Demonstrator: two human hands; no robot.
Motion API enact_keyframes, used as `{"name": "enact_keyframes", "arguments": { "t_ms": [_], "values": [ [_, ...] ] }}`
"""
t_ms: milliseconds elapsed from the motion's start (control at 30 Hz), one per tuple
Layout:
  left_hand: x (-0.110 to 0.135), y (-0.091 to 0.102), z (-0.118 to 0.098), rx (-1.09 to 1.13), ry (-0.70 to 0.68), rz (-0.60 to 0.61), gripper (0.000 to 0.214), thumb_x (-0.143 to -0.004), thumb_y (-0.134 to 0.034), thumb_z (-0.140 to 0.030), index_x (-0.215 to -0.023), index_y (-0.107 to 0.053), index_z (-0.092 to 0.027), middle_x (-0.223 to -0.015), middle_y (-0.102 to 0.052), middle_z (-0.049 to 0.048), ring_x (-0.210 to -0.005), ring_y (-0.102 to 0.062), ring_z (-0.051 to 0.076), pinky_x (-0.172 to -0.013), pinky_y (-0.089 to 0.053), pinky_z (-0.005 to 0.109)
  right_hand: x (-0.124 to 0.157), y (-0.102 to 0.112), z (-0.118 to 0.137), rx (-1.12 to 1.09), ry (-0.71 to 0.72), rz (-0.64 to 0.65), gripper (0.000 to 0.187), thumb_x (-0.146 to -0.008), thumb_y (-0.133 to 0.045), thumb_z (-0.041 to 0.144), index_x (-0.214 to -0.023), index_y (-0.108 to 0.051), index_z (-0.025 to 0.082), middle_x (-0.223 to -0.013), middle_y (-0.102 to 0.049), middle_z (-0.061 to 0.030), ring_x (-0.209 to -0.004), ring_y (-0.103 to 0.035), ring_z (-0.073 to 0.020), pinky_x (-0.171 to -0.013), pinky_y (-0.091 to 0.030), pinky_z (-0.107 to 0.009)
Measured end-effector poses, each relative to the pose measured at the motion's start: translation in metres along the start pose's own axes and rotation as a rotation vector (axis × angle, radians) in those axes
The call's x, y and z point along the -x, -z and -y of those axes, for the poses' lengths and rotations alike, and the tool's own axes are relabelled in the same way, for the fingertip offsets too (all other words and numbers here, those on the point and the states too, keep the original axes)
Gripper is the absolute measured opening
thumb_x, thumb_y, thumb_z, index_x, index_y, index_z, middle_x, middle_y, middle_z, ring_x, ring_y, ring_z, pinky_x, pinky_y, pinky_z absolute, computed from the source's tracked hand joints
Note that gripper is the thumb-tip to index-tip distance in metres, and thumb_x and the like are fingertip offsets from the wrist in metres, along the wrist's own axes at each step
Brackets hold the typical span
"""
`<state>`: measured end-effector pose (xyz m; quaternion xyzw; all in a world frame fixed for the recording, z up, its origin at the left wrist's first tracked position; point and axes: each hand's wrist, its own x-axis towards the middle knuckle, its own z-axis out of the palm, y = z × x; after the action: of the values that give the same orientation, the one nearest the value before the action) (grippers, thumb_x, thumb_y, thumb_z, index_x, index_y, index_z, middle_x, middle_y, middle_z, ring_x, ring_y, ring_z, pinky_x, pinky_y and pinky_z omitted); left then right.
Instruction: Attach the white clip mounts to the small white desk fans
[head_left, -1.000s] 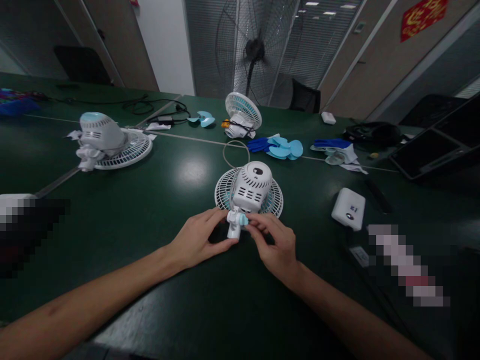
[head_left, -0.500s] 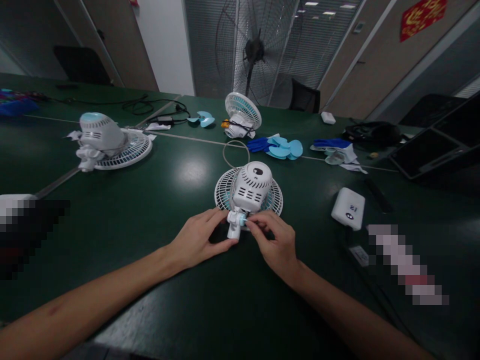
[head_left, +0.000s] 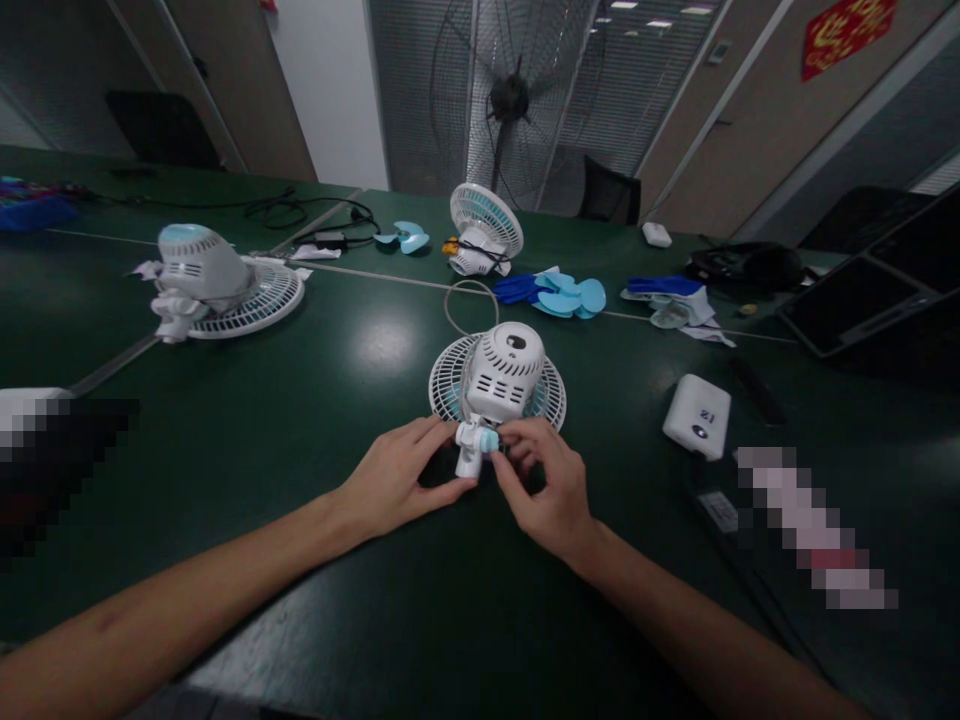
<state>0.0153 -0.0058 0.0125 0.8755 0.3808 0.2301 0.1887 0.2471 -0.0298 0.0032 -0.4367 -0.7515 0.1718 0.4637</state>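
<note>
- Presently, your left hand [head_left: 386, 475] clamps the stubby white plastic neck [head_left: 469, 462]; your right hand [head_left: 561, 490] seems to pinch the small pale-blue plastic knob [head_left: 489, 441].
- Should your left grip loosen, the neck could swivel; a skewed twist might make your fingertips slip off the knob.
- At your twelve o'clock, the white plastic fan with round slatted cage [head_left: 504, 378] lies cage-down; the neck's long axis runs twelve to six, knob pointing towards three.
</note>
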Motion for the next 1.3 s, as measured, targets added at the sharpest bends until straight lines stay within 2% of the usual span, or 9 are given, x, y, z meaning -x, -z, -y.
{"name": "enact_keyframes", "arguments": {
  "t_ms": [100, 733, 933, 1167, 1233, 1300],
  "values": [
    [0.0001, -0.0003, -0.0002, 0.006, 0.002, -0.004, 0.044, -0.096, -0.066, -0.049, -0.127, -0.055, -0.020, -0.115, -0.069, 0.0099, -0.101, -0.068, 0.027, -0.085, -0.058, 0.043, 0.0016, 0.0002, 0.0005, 0.005, 0.040, 0.000, 0.030, -0.092, -0.061, 0.010, -0.120, -0.062, 0.022, -0.105, -0.064, -0.0055, -0.071, -0.064, -0.0134, -0.057, -0.053, -0.027],
    [0.0008, -0.0014, 0.0011, 0.011, -0.008, -0.013, 0.042, -0.096, -0.065, -0.049, -0.126, -0.056, -0.020, -0.113, -0.069, 0.0097, -0.099, -0.068, 0.027, -0.081, -0.058, 0.041, -0.0004, 0.0015, -0.0010, 0.020, -0.010, 0.001, 0.016, -0.095, -0.063, 0.017, -0.110, -0.065, 0.023, -0.098, -0.067, -0.0033, -0.070, -0.064, -0.0134, -0.057, -0.053, -0.026],
    [0.0008, -0.0028, 0.0017, -0.005, -0.010, -0.022, 0.043, -0.096, -0.066, -0.050, -0.125, -0.057, -0.020, -0.112, -0.069, 0.0096, -0.096, -0.068, 0.026, -0.081, -0.058, 0.041, -0.0017, 0.0020, -0.0008, 0.023, -0.013, -0.002, 0.004, -0.097, -0.063, 0.020, -0.097, -0.067, 0.022, -0.089, -0.066, -0.0017, -0.069, -0.062, -0.0137, -0.059, -0.051, -0.028],
    [0.0000, -0.0022, 0.0007, -0.013, -0.014, -0.020, 0.043, -0.095, -0.066, -0.050, -0.124, -0.058, -0.019, -0.111, -0.069, 0.0094, -0.096, -0.067, 0.026, -0.082, -0.058, 0.042, -0.0040, 0.0008, -0.0025, 0.047, 0.022, 0.010, 0.012, -0.100, -0.061, 0.022, -0.089, -0.065, 0.022, -0.087, -0.065, -0.0017, -0.072, -0.063, -0.0149, -0.061, -0.051, -0.029],
    [-0.0002, -0.0017, 0.0006, -0.012, -0.014, -0.015, 0.044, -0.095, -0.066, -0.050, -0.124, -0.058, -0.019, -0.112, -0.068, 0.0093, -0.097, -0.067, 0.027, -0.082, -0.057, 0.042, -0.0028, 0.0006, -0.0023, 0.050, 0.019, 0.011, 0.011, -0.100, -0.061, 0.021, -0.090, -0.065, 0.022, -0.087, -0.065, -0.0021, -0.072, -0.063, -0.0149, -0.059, -0.051, -0.028],
    [-0.0001, -0.0012, 0.0005, -0.006, -0.012, -0.007, 0.044, -0.096, -0.065, -0.051, -0.125, -0.058, -0.018, -0.113, -0.068, 0.0095, -0.098, -0.067, 0.027, -0.082, -0.057, 0.042, -0.0009, 0.0007, -0.0014, 0.027, 0.010, 0.006, 0.005, -0.097, -0.062, 0.018, -0.098, -0.064, 0.022, -0.093, -0.064, -0.0032, -0.070, -0.063, -0.0142, -0.056, -0.051, -0.027]
  ]
}}
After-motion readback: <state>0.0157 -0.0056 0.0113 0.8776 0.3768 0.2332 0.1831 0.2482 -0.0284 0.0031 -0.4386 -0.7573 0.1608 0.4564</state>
